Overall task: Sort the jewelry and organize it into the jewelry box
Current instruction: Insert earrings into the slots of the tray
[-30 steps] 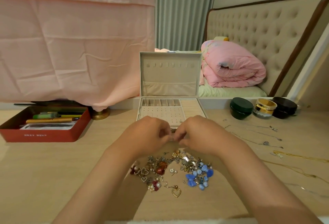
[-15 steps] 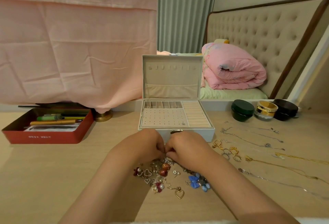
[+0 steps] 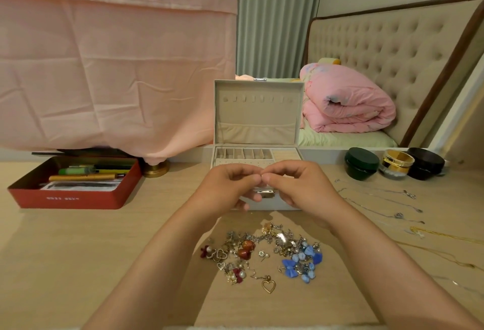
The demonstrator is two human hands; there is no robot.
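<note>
My left hand [image 3: 230, 185] and right hand [image 3: 297, 189] meet, pinched, before the jewelry box [image 3: 258, 120]; holding what, I cannot tell. The jewelry pile [image 3: 262, 253] near the worktop [image 3: 78, 256] front edge looks light, tangly and fragile. I'd lift pieces singly by their hooks.

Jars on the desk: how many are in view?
3, in a row at back right: green jar on the left, gold-banded jar in the middle, black jar on the right. No others show.

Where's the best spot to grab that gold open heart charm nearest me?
Probably pinch the gold heart charm at its pointed tip, from the near side: it lies flat, tip toward you, while its top faces the jewelry pile.
</note>
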